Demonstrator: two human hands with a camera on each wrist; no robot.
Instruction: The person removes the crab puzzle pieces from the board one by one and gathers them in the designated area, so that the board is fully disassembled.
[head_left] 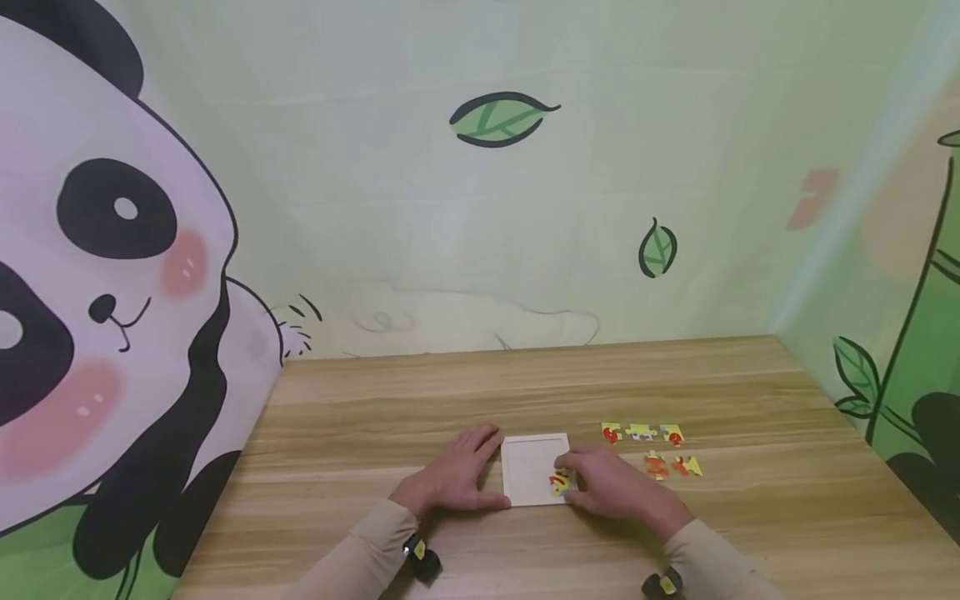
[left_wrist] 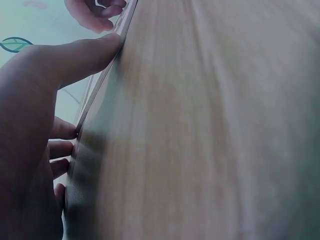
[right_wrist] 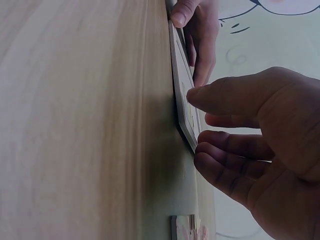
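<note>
A shallow white puzzle tray lies flat on the table. My left hand is spread along its left side, thumb at the near left corner and fingers by the far left one. In the tray's near right corner lies a red, yellow and blue puzzle piece. My right hand holds this piece between thumb and forefinger, partly covering it. In the right wrist view the thumb tip touches down inside the tray, and the other fingers are loosely bent beside its edge.
Right of the tray, three yellow and red puzzle pieces form a back row. Nearer lie an orange piece and a yellow and orange piece. The wooden table ends at a printed panda wall.
</note>
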